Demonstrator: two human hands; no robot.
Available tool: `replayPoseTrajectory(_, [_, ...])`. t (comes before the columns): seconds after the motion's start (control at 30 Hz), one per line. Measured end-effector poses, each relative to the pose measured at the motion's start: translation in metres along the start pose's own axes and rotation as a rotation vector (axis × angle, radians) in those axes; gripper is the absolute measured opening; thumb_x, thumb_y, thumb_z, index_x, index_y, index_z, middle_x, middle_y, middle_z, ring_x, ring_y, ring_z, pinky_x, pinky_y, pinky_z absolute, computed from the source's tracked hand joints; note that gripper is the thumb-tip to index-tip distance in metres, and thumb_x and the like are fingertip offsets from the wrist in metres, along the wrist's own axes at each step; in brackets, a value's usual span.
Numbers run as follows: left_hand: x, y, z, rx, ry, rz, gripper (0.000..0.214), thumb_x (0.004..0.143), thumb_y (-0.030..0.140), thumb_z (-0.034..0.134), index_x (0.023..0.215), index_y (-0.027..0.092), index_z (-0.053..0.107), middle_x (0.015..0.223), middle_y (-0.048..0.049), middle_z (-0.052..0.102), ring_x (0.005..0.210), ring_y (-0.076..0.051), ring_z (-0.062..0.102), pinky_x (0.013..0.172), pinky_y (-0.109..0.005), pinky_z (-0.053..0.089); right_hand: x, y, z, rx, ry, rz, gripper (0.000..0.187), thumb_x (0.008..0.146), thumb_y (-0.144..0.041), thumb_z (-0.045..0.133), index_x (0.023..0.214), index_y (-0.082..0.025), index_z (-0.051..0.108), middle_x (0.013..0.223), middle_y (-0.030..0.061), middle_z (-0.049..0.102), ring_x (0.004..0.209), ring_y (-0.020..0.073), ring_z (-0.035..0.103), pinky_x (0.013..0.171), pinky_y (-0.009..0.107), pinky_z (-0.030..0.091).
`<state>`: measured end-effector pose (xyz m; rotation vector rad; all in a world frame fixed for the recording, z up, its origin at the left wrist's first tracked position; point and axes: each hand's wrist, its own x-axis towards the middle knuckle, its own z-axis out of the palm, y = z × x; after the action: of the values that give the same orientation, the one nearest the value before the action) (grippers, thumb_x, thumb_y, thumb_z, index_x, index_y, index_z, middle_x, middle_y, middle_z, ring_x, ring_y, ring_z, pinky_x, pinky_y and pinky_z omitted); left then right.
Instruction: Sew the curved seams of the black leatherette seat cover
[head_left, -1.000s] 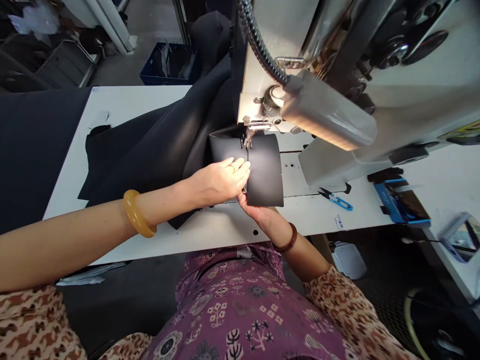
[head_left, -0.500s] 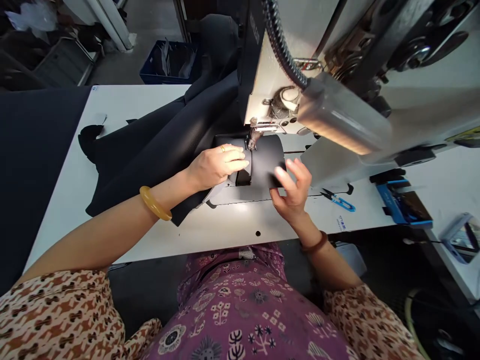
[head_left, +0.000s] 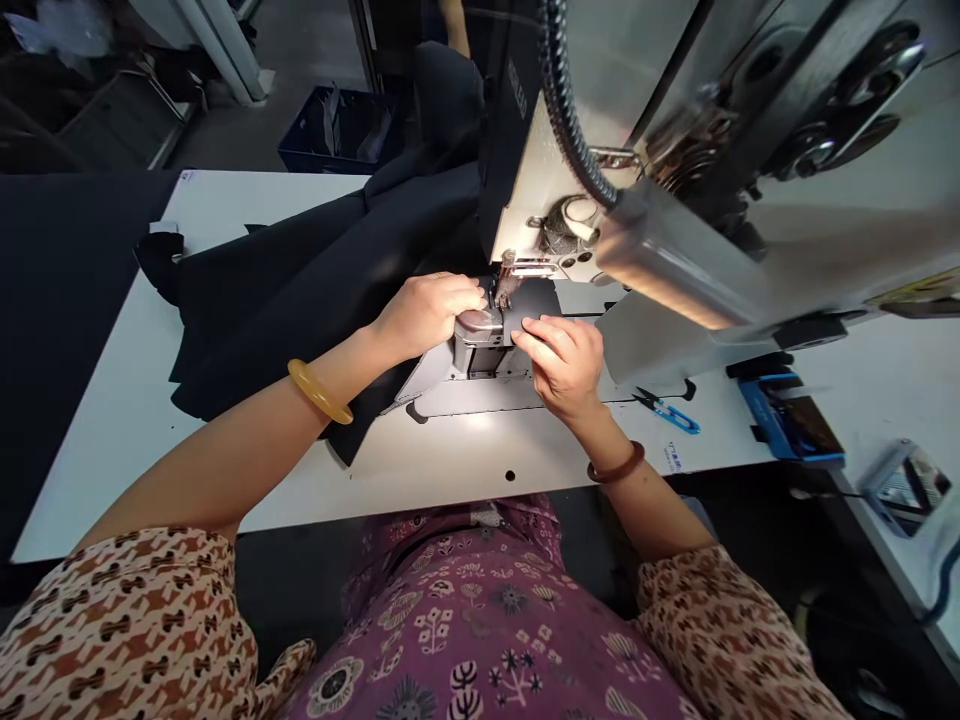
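A large sheet of black leather (head_left: 300,280) lies across the white table (head_left: 105,430) and runs under the sewing machine (head_left: 675,150). My left hand (head_left: 427,312) rests on the leather just left of the presser foot (head_left: 504,290), fingers curled and pressing down. My right hand (head_left: 564,362) lies flat on a small black leather piece (head_left: 536,298) right of the needle, fingers stretched out and close together. The grey post bed (head_left: 480,335) of the machine shows between my hands.
Blue thread snips (head_left: 670,410) lie on the table right of my right hand. A blue box (head_left: 787,420) and a phone-like device (head_left: 904,480) sit at the far right. A dark blue crate (head_left: 337,125) stands on the floor behind the table.
The black piece has fed further back under the foot, so less of it shows. My right hand moved from beneath its edge onto its top. My left hand shifted toward the needle.
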<state>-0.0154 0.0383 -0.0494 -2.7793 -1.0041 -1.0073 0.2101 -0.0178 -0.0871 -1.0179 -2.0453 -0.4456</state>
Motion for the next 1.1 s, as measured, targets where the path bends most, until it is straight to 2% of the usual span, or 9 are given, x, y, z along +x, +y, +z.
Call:
replayPoseTrajectory(0.2, [0.003,-0.004,0.004,0.001,0.062,-0.023,0.030,0.089,0.013,0.042,0.080,0.016,0.071,0.083,-0.0022,0.072,0.080,-0.014,0.068,0.073,-0.025,0.053,0.009,0.004,0.006,0.055,0.018,0.082,0.029,0.092,-0.019,0.044,0.092,-0.027,0.072,0.097,0.0009,0.073,0.093,0.0158,0.064,0.081,0.032,0.043])
replayPoseTrajectory(0.37, [0.000,-0.004,0.008,-0.027,0.118,-0.066,0.030,0.085,0.008,0.042,0.078,0.016,0.070,0.083,-0.0031,0.072,0.079,-0.014,0.068,0.070,-0.024,0.051,0.015,0.004,0.007,0.094,0.096,0.080,0.028,0.092,-0.015,0.045,0.090,-0.024,0.071,0.094,0.0008,0.073,0.085,0.0150,0.064,0.079,0.031,0.046])
replayPoseTrajectory(0.47, [-0.001,-0.002,0.008,-0.034,0.141,-0.068,0.028,0.084,0.008,0.043,0.077,0.015,0.069,0.082,-0.0035,0.072,0.076,-0.014,0.067,0.068,-0.024,0.051,0.015,0.005,0.009,0.125,0.086,0.108,0.030,0.093,-0.018,0.043,0.090,-0.024,0.072,0.094,0.0019,0.073,0.087,0.0160,0.064,0.081,0.033,0.047])
replayPoseTrajectory(0.6, [-0.001,-0.003,0.008,-0.028,0.127,-0.087,0.027,0.083,0.007,0.044,0.077,0.016,0.069,0.081,-0.0024,0.072,0.076,-0.013,0.067,0.067,-0.023,0.050,0.014,0.005,0.011,0.165,0.071,0.116,0.032,0.093,-0.018,0.040,0.090,-0.024,0.071,0.094,0.0032,0.072,0.088,0.0166,0.063,0.080,0.033,0.050])
replayPoseTrajectory(0.7, [0.000,-0.004,0.009,-0.038,0.123,-0.106,0.027,0.082,0.007,0.045,0.078,0.017,0.070,0.082,-0.0021,0.072,0.076,-0.013,0.067,0.067,-0.022,0.050,0.014,0.005,0.011,0.203,0.107,0.098,0.030,0.092,-0.016,0.041,0.089,-0.023,0.071,0.093,0.0038,0.072,0.088,0.0164,0.062,0.079,0.032,0.050])
replayPoseTrajectory(0.83, [-0.001,-0.002,0.009,-0.068,0.108,-0.147,0.026,0.082,0.009,0.045,0.080,0.016,0.070,0.084,-0.0030,0.072,0.077,-0.014,0.067,0.069,-0.023,0.050,0.015,0.005,0.012,0.256,0.165,0.066,0.028,0.091,-0.012,0.044,0.090,-0.021,0.070,0.092,0.0049,0.072,0.088,0.0161,0.063,0.081,0.032,0.051])
replayPoseTrajectory(0.97, [0.001,-0.004,-0.002,-0.163,0.055,-0.259,0.031,0.076,0.005,0.042,0.079,0.019,0.070,0.086,0.0002,0.072,0.079,-0.013,0.067,0.074,-0.022,0.051,0.015,0.007,0.013,0.282,0.166,0.059,0.028,0.091,-0.012,0.044,0.090,-0.022,0.070,0.093,0.0038,0.072,0.087,0.0160,0.065,0.081,0.034,0.053])
replayPoseTrajectory(1.03, [0.010,-0.011,-0.011,-0.167,-0.003,-0.315,0.032,0.075,0.006,0.042,0.079,0.020,0.071,0.088,0.0005,0.073,0.086,-0.015,0.067,0.082,-0.024,0.051,0.016,0.007,0.013,0.311,0.163,0.060,0.029,0.090,-0.010,0.043,0.092,-0.022,0.069,0.095,0.0041,0.072,0.089,0.0162,0.066,0.082,0.034,0.052])
replayPoseTrajectory(1.1, [0.026,-0.026,-0.018,-0.078,-0.054,-0.379,0.029,0.079,0.012,0.047,0.093,0.018,0.072,0.104,-0.0036,0.071,0.104,-0.020,0.064,0.096,-0.031,0.047,0.017,0.005,0.014,0.335,0.166,0.061,0.030,0.089,-0.008,0.043,0.094,-0.022,0.069,0.096,0.0046,0.072,0.089,0.0164,0.066,0.081,0.034,0.052])
